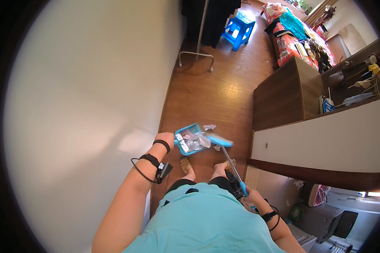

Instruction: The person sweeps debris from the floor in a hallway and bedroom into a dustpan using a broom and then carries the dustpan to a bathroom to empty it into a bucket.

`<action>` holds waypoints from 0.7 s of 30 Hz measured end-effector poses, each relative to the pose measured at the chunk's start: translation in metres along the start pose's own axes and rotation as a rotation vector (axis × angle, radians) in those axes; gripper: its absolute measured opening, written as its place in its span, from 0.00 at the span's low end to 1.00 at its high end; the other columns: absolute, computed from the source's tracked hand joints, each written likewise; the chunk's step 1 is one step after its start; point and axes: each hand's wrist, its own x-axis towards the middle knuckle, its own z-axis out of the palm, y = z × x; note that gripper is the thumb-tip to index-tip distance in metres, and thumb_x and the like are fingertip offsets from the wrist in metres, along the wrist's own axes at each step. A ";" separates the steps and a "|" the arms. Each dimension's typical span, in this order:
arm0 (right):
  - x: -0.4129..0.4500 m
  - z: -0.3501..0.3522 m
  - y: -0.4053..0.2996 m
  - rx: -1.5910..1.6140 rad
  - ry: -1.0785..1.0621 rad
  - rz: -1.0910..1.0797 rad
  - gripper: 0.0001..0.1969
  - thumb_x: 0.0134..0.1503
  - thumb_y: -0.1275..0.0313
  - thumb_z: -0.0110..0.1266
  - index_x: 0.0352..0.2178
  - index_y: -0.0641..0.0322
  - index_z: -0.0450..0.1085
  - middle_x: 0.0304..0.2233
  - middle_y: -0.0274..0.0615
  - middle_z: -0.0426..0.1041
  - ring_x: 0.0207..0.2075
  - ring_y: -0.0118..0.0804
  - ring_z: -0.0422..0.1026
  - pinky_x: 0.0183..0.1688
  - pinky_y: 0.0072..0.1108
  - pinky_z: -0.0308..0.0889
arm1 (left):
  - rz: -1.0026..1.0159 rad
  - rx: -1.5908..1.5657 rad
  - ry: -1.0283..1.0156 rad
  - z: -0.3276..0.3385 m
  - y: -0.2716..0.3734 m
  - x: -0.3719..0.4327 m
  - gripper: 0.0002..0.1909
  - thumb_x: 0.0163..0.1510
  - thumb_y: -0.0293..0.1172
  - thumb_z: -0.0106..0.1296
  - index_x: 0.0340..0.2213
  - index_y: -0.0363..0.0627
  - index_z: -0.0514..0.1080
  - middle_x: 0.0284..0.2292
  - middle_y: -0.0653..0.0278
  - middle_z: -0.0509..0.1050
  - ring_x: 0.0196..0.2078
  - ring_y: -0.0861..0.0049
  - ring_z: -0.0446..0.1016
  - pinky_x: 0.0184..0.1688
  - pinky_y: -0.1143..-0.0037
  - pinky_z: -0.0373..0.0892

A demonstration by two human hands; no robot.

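My left hand [165,138] grips the short handle of a blue dustpan [193,127] close to the floor. Crumpled clear plastic wrappers [194,145] and paper scraps lie in the pan. Around the blue grip of a broom [229,163], my right hand [252,197] is closed. The broom's blue head [221,141] is at the pan's right side, its bristles blurred. One crumpled wrapper [209,127] lies on the floor beyond the pan, and a small scrap [217,147] is beside the broom head. My slippered feet stand just behind the dustpan.
A plain wall [82,95] runs along my left. Ahead are a metal clothes rack [196,54] with dark garments and a blue plastic stool [239,30]. To the right stand a brown wooden cabinet [280,95] and a bed [286,47] strewn with clothes. Wood flooring [209,98] stretches between.
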 end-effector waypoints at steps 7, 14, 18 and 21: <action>0.000 -0.003 -0.007 -0.171 0.072 -0.240 0.37 0.40 0.72 0.56 0.56 0.49 0.57 0.33 0.54 0.73 0.34 0.48 0.73 0.37 0.28 0.68 | -0.038 -0.013 0.032 0.008 -0.007 -0.005 0.08 0.46 0.29 0.49 0.28 0.46 0.76 0.31 0.56 0.76 0.35 0.62 0.75 0.37 0.69 0.71; -0.028 -0.036 0.006 0.000 0.161 -0.224 0.34 0.40 0.74 0.55 0.54 0.50 0.60 0.34 0.53 0.73 0.35 0.45 0.73 0.38 0.26 0.67 | -0.093 -0.078 0.069 0.027 -0.035 -0.023 0.07 0.46 0.31 0.50 0.26 0.47 0.76 0.29 0.57 0.76 0.34 0.62 0.75 0.34 0.68 0.70; -0.022 -0.051 0.027 0.305 0.128 -0.076 0.34 0.40 0.77 0.53 0.54 0.52 0.60 0.28 0.45 0.72 0.25 0.37 0.72 0.29 0.24 0.67 | -0.131 -0.096 0.039 0.030 -0.041 -0.032 0.07 0.45 0.31 0.51 0.26 0.47 0.77 0.28 0.57 0.76 0.33 0.62 0.75 0.34 0.69 0.70; 0.005 -0.061 0.026 0.519 0.096 -0.061 0.34 0.42 0.81 0.50 0.54 0.52 0.60 0.21 0.36 0.67 0.16 0.30 0.68 0.19 0.22 0.64 | -0.118 -0.112 0.113 0.046 -0.048 -0.027 0.06 0.42 0.31 0.50 0.23 0.50 0.75 0.26 0.58 0.75 0.31 0.62 0.74 0.32 0.67 0.69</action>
